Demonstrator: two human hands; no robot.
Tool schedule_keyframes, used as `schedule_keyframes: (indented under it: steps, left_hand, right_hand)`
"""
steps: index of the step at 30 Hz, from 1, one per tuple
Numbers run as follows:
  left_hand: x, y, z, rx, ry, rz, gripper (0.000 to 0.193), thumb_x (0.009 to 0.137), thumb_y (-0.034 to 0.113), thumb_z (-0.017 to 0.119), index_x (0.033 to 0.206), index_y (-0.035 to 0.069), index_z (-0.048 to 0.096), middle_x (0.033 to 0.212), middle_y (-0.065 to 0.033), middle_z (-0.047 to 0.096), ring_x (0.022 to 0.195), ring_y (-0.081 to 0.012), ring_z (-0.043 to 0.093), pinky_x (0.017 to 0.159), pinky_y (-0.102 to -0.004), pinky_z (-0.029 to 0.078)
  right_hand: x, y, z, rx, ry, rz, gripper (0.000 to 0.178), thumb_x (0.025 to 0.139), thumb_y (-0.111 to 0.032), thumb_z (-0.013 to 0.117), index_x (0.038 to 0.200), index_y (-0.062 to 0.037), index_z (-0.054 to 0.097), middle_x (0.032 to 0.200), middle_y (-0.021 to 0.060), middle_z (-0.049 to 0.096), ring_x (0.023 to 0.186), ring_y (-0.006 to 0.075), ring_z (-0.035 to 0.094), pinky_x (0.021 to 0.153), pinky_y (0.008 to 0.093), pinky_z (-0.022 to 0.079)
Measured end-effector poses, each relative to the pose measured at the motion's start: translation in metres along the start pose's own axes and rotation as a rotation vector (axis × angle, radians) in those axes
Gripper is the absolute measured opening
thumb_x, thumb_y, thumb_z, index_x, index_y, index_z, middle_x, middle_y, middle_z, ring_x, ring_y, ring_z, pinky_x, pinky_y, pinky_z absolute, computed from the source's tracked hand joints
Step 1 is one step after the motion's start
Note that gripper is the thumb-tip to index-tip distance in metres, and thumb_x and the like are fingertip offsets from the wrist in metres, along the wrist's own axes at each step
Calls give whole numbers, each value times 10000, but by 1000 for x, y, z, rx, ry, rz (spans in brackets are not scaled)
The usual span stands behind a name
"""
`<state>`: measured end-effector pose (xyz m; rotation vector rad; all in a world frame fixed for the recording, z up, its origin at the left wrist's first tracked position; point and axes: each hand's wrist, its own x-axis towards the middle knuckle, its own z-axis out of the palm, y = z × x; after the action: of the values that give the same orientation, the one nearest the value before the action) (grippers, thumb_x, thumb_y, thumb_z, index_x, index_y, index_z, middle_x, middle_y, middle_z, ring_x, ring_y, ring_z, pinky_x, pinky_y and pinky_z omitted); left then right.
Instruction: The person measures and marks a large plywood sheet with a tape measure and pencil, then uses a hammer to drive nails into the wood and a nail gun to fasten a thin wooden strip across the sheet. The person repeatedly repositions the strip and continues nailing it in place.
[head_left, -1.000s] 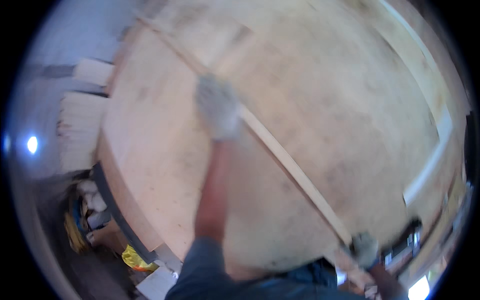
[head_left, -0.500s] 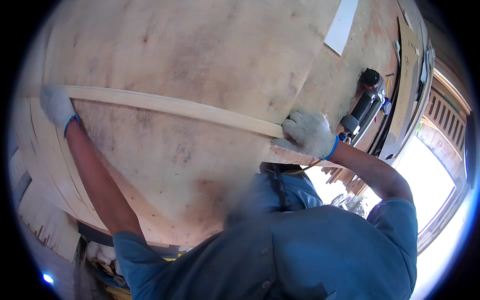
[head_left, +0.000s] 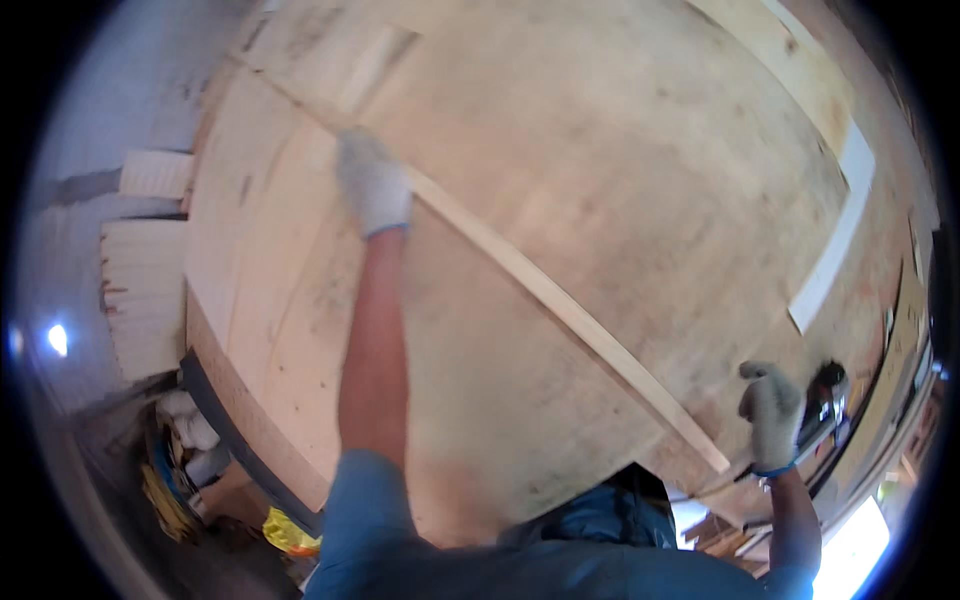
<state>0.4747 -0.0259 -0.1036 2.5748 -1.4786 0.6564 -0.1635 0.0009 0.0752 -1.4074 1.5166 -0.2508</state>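
"In the head view I have a broad wooden board (head_left: 600, 190) across the middle, with a yellow object (head_left: 290, 532) at seven o'clock. Where's the wooden strip (head_left: 560, 301)?"

"I see it lying on the board, slanting through the centre to its near end at four o'clock."

"And the hands?"

"The left hand (head_left: 372, 182), gloved and blurred, is on the strip toward ten-thirty; I can't tell whether it clamps or just presses. The gloved right hand (head_left: 774, 418), near four, is off the strip, finger and thumb parted."
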Motion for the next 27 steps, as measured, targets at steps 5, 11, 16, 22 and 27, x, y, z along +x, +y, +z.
schedule_keyframes:
  steps: [5,11,16,22,27]
  left_hand:
    - [23,43,-74,-295,-112,-253,457,1022,235,450,1345,-69,566,1466,-261,538,1393,-387,481,1160,-482,367]
    - [9,43,-71,-122,99,-131,396,963,189,538,1275,-47,593,1393,-235,568,1267,-366,550,1084,-483,409]
    - [11,45,-83,-260,-98,-157,451,891,136,566,1304,-47,568,1382,-250,555,1328,-395,495,1111,-533,361]
    - [15,34,-90,-302,15,-208,349,904,124,578,1205,-52,588,1282,-231,565,1222,-391,513,1056,-521,373]
    - [16,45,-78,-508,77,-256,337,922,120,576,1201,-68,574,1289,-234,543,1247,-399,486,1063,-531,357]
  right_hand:
    - [131,-120,72,171,30,-374,553,1080,-422,486,945,50,741,765,79,709,732,177,646,680,326,517]
    - [292,-290,238,71,-140,-741,573,1012,-515,573,839,12,722,714,100,667,646,187,611,617,321,479]
    - [328,-413,358,557,-392,-473,561,986,-515,596,761,-14,710,635,75,614,539,140,542,508,301,417]
    - [376,-474,465,9,-146,-1089,395,927,-376,589,780,-39,735,764,97,733,610,194,642,622,344,512]
    - [391,-486,497,-158,-59,-1073,365,926,-377,539,830,-107,765,807,107,744,766,266,700,767,402,533]
